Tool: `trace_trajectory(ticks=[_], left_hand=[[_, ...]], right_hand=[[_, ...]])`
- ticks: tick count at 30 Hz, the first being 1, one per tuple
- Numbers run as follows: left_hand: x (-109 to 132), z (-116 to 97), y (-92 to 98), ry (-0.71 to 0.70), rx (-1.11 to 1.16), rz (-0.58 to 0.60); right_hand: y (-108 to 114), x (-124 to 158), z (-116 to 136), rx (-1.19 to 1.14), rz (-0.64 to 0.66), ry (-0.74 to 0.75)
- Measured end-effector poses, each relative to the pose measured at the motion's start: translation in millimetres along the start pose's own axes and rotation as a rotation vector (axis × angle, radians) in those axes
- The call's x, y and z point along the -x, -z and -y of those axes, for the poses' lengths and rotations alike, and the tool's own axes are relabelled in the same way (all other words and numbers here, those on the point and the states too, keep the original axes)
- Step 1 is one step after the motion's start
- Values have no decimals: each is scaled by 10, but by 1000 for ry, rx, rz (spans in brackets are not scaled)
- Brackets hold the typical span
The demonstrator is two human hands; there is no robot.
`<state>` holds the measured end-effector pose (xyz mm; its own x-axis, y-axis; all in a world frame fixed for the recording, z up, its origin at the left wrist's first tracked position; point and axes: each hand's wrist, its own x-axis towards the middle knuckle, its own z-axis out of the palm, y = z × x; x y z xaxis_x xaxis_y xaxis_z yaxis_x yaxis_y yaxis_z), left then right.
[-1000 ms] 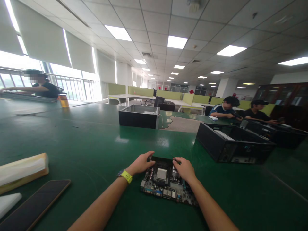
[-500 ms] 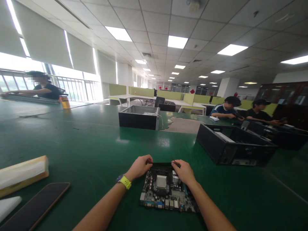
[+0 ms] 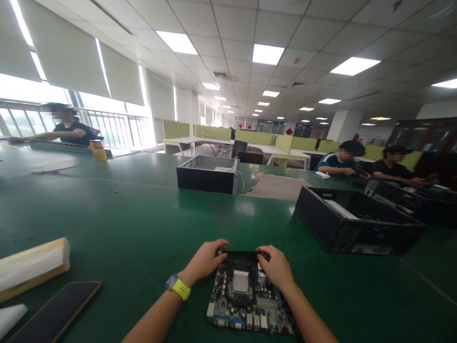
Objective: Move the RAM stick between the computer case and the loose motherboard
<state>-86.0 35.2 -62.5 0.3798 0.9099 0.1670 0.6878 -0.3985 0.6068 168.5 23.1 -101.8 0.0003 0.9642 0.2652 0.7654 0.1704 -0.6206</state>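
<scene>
A motherboard (image 3: 246, 305) lies flat on the green table in front of me, its row of ports toward me and a square silver processor (image 3: 240, 282) in its socket. Along its far edge runs a thin dark strip (image 3: 243, 254), which looks like a RAM stick. My left hand (image 3: 210, 258) pinches the strip's left end between thumb and fingers; a watch with a yellow-green band is on that wrist. At the right end, my right hand (image 3: 276, 267) has its thumb and fingers closed on the same strip. Fingertips partly hide both ends.
An open black computer case (image 3: 342, 233) stands at the right, another case (image 3: 207, 180) farther back. On the left lie a phone-like dark slab (image 3: 59, 309) and a wrapped pack (image 3: 35, 264). An orange container (image 3: 98, 150) stands far left. Several people sit around the table.
My view has shifted slightly, so the board and both hands appear a little lower. Both hands stay at the strip's ends; the left fingers have shifted slightly.
</scene>
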Motion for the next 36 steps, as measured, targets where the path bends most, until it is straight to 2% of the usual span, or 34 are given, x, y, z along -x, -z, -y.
trace_trajectory(ticks=[3, 6, 10, 13, 17, 20, 22, 25, 28, 31, 34, 36], left_hand=[[37, -65, 17, -20, -54, -100], [96, -271, -45, -97, -103, -174], [279, -651, -281, -211, -118, -103], [488, -800, -455, -239, -128, -30], [709, -735, -513, -286, -254, 108], [748, -631, -551, -350, -390, 159], [726, -579, -662, -369, -433, 168], [656, -532, -916, -284, -415, 151], [605, -528, -1094, -164, -378, 130], [609, -568, -1088, -135, -357, 151], [628, -632, -945, -130, -323, 196], [623, -661, -818, -120, -310, 235]], right_hand=[[4, -4, 19, 5, -7, -6], [0, -14, 38, 3, -14, -6], [-3, -20, 53, 0, -21, -9], [10, -2, 55, 0, -19, -22], [60, 44, 69, -13, -41, -21], [77, 57, 71, -40, -56, -21], [49, 52, 56, -55, -61, -19], [-24, 47, 15, -60, -135, -6], [25, 62, -29, -68, -308, 16], [401, 31, -81, -25, -437, 30], [1113, -154, -192, 193, -481, -48], [1644, -358, -329, 394, -463, -137]])
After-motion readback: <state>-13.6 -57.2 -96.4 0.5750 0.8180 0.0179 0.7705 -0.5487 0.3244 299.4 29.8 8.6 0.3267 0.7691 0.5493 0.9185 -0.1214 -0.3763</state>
